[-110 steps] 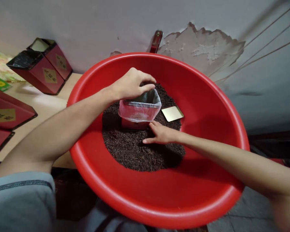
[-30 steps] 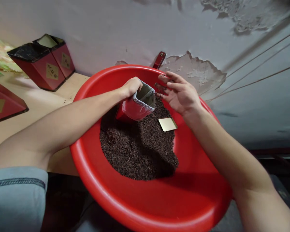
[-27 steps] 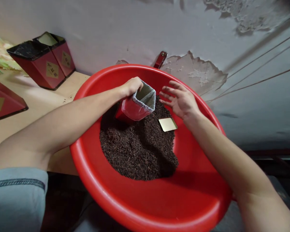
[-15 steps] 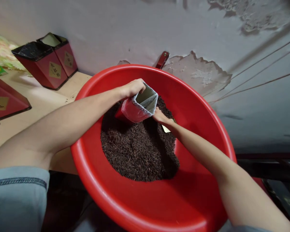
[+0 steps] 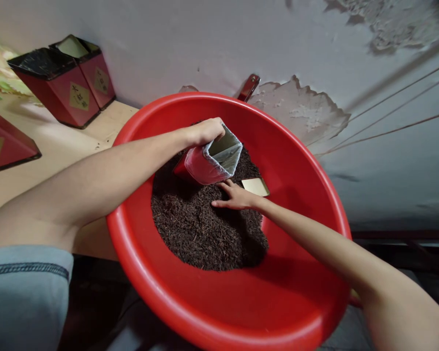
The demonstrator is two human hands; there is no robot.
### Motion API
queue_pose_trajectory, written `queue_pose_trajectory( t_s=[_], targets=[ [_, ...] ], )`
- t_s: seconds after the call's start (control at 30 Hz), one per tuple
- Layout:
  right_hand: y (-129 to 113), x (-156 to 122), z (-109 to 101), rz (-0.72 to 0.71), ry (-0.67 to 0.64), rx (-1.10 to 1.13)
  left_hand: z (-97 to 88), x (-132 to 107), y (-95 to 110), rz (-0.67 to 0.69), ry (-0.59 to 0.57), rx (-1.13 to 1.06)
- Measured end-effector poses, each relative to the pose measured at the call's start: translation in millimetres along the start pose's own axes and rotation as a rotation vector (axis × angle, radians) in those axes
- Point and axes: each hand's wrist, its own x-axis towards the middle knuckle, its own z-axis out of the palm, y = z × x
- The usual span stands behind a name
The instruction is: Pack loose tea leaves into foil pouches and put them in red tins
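- Toward 11 o'clock in the red basin (image 5: 219, 297), the red tin (image 5: 195, 165) is leaning over on the dark loose leaves (image 5: 205, 234), mouth facing about 2. Anything inside could spill if it tips further.
- Left hand (image 5: 209, 130) has its grip curled over the rim on the 12 o'clock side. If that slips, the clear liner (image 5: 215, 173) might slide or bunch up, imo.
- Right hand (image 5: 236, 196) isn't gripping anything: fingers spread over the leaves, just below the mouth. Can't tell if the fingertips touch the tin; a bump could knock it flatter.
- Lid (image 5: 255, 187) at 1–2 o'clock, right by that wrist, so a sloppy sweep might bury it.
- Out at 10, more tins (image 5: 68, 85) on the worktop (image 5: 73, 158), well apart from both hands. Low risk.
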Motion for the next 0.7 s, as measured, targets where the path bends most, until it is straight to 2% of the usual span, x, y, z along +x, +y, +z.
queue_pose_trajectory(
  t_s=[0.1, 0.2, 0.3, 0.4, 0.53, 0.63, 0.7],
  targets=[
    [-4, -9, 11, 0.001, -0.006, 0.012, -1.7, 0, 1, -0.01, -0.013, 0.039],
    [-3, -18, 21, -0.036, 0.07, 0.072, -4.1, -2, 3, -0.019, -0.042, 0.079],
    [4, -26, 17, -0.02, 0.175, 0.193, -5.4, -4, 6, -0.013, -0.05, 0.115],
    [12, -34, -7, 0.094, 0.314, 0.464, -5.0, -4, 6, -0.019, -0.038, 0.143],
    [7, -46, -55, 0.202, 0.483, 0.898, -2.5, -3, 4, -0.005, -0.035, 0.184],
    [-8, -51, -88, 0.131, 0.582, 1.106, -0.1, -3, 4, 0.006, -0.04, 0.248],
    [-20, -51, -105, 0.063, 0.553, 1.166, 0.8, -4, 5, 0.009, -0.047, 0.276]
  ],
)
